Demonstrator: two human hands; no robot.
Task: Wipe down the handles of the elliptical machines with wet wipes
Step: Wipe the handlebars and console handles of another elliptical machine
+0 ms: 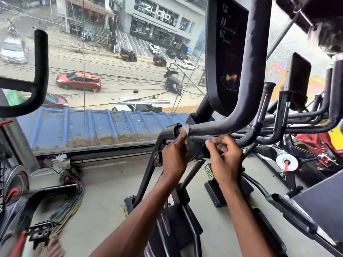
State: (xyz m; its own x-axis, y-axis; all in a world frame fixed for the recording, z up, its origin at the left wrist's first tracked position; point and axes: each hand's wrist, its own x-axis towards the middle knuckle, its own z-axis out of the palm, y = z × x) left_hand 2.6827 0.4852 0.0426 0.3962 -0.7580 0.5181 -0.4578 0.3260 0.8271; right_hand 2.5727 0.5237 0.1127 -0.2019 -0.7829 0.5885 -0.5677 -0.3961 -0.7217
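2 hands are raised in the head view at the near end of an elliptical machine, close together but not touching. The left hand (174, 154) holds a wet wipe (186, 129) pressed against the black handle (213, 127). The wipe sits where the bar meets its left end joint, and a thin translucent strip of it hangs down beside the fingers. The right hand (225, 158) is just right of it and a little lower, under a thinner bar. Its fingers are curled and pinch a white scrap (216, 137). I cannot tell whether that scrap is part of the same wipe.

The handle runs right from the wipe, then bends upward past the dark console (228, 52), which carries 1 yellow and 1 red button low on its face.

To the right stand more machines (297, 127) with black upright grips, packed near one another. At the far left a curved black handlebar (39, 71) of another machine rises in front of the window (111, 52).

Through the glass lie a blue corrugated roof (92, 123), a street and a red car (78, 81). On the grey floor (104, 182) below the window, at left, lies a bundle of cables (68, 201).
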